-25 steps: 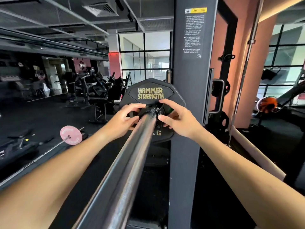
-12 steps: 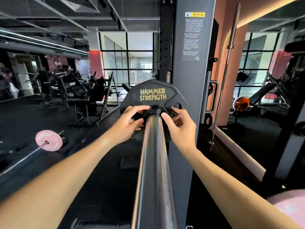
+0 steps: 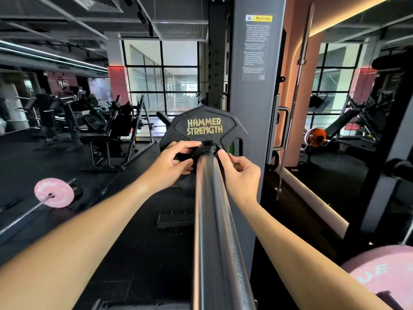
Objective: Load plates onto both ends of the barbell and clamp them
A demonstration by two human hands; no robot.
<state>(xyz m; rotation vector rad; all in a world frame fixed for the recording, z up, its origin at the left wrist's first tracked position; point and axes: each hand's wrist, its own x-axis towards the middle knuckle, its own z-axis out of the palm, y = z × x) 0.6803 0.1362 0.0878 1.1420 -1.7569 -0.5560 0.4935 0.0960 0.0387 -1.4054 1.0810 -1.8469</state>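
Note:
A steel barbell (image 3: 214,220) runs straight away from me to a black plate (image 3: 204,128) lettered HAMMER STRENGTH on its far end. A black clamp collar (image 3: 207,148) sits on the bar against the plate's hub. My left hand (image 3: 173,163) grips the collar's left side with thumb and fingers. My right hand (image 3: 240,172) pinches its right side, forefinger pressed beside the bar. A sliver of green shows behind the plate at right.
A grey rack upright (image 3: 252,108) stands just right of the plate. A pink plate (image 3: 388,278) fills the bottom right corner. Another barbell with a pink plate (image 3: 54,192) lies on the black floor at left. Benches and machines stand behind.
My view has swung so the bar now runs straight ahead. Both hands stay on the collar, with the right fingers curled tighter against its side.

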